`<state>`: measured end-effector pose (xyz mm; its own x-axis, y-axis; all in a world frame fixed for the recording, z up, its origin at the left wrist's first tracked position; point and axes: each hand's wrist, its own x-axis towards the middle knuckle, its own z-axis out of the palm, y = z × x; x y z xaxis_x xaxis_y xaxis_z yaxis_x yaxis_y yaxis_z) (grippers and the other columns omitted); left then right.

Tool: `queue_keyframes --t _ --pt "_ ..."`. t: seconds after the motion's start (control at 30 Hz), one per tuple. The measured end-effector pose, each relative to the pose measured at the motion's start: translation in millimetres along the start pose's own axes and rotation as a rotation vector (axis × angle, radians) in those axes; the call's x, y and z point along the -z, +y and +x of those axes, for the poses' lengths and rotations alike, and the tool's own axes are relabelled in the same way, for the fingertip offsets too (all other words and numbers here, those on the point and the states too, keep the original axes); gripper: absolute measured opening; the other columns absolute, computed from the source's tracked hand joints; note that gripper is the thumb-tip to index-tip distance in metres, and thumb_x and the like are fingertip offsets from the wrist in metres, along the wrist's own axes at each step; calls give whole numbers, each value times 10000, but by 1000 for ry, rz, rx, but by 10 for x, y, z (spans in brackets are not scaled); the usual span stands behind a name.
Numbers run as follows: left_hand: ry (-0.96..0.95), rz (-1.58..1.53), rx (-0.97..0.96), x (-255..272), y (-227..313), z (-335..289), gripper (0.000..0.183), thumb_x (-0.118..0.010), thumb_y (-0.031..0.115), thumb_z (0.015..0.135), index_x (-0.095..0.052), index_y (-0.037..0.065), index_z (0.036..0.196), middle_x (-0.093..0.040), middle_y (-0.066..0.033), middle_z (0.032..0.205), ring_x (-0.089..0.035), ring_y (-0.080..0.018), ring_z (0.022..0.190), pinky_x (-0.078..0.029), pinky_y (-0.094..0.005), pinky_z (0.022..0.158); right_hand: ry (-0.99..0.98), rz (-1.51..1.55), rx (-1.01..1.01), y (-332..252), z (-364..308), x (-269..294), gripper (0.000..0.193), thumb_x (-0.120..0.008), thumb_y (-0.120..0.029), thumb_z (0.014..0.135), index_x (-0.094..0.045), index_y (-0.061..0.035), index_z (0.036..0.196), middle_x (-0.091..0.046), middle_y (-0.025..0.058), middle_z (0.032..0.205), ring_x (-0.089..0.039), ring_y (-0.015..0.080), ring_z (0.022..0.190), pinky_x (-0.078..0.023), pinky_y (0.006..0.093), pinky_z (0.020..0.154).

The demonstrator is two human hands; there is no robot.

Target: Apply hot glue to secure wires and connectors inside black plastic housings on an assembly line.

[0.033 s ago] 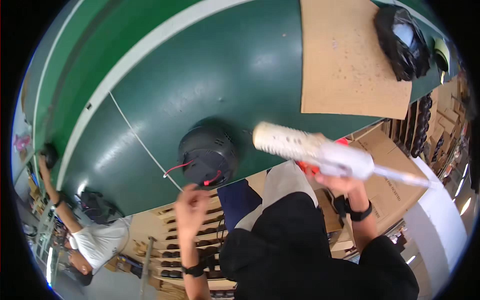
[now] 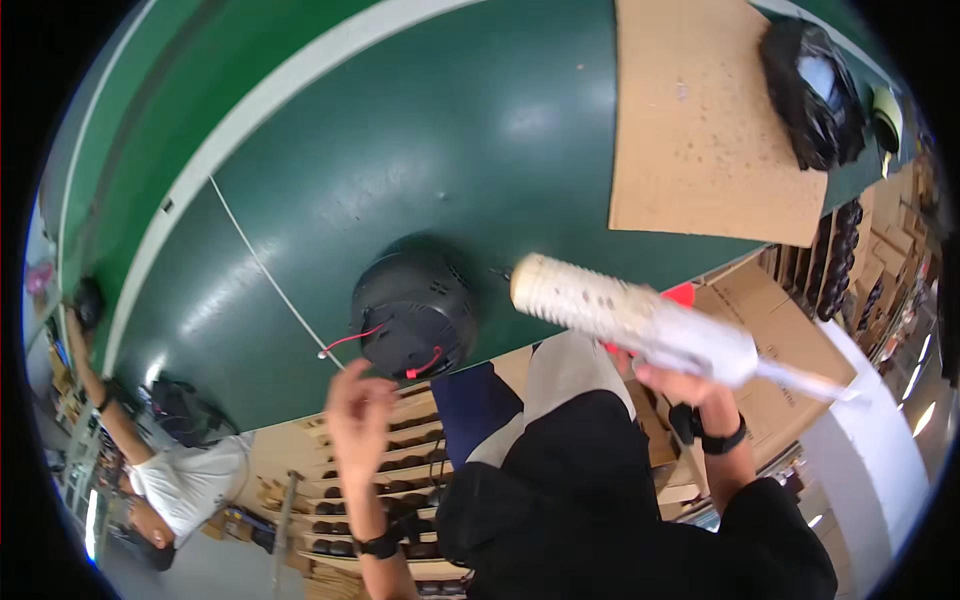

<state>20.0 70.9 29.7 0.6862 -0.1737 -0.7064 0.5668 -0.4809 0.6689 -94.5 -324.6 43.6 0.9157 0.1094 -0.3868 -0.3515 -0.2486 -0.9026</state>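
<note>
My right hand is closed around a white hot glue gun with a red trigger. Its ribbed, stained barrel points left, and a translucent glue stick sticks out of the rear. A dark nozzle tip sits just right of a round black housing, apart from it. From the housing come two short red wires with small ends, one white and one red. Beside its near left edge, my left hand hovers with fingers apart, somewhat blurred, and I see nothing in it.
The housing rests on a green work table near its front edge. A cardboard sheet and a black plastic bag lie far right. Below the edge are shelves of dark parts and a carton. Another person works at far left.
My left hand has shifted slightly left, its fingers spreading a little. The glue gun has dipped slightly toward me. The whole view has shifted a little.
</note>
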Motion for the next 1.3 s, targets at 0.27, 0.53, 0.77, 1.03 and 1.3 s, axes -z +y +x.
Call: queue_keyframes --t 0.27,0.53,0.77,1.03,1.3 --pt "10 187 -570 232 645 654 324 -704 11 810 -644 -16 1127 -648 -76 792 -594 -153 667 -472 -234 643 -220 143 -36 -857 565 -313 328 -692 -139 844 -616 82 1074 -616 253 1174 -617 395 1122 -486 473 982" --pt "-101 62 -720 19 831 1112 95 -672 20 868 -693 -36 943 -639 -57 778 -564 -95 627 -414 -198 547 -167 -188 54 -980 615 -682 223 -706 -61 792 -605 76 937 -643 217 928 -674 382 887 -549 447 788" --pt "-126 -32 -641 16 853 1057 108 -668 -5 865 -698 -26 967 -662 -64 831 -574 -88 655 -443 -193 572 -170 -314 100 -1047 640 -799 215 -687 -29 770 -594 86 926 -624 210 858 -655 369 785 -552 437 740" --pt "-104 -42 -633 39 806 1038 124 -655 -31 865 -693 -32 983 -648 -62 844 -566 -87 678 -432 -186 588 -125 -438 128 -1047 616 -892 219 -689 -41 767 -595 80 922 -620 196 830 -658 344 753 -558 384 662" --pt "-84 15 -694 234 699 855 149 -664 -57 778 -687 -28 923 -595 -78 792 -515 -134 680 -377 -237 611 -134 -479 127 -1063 575 -872 253 -697 -55 712 -596 82 898 -607 173 802 -644 312 703 -537 360 575"
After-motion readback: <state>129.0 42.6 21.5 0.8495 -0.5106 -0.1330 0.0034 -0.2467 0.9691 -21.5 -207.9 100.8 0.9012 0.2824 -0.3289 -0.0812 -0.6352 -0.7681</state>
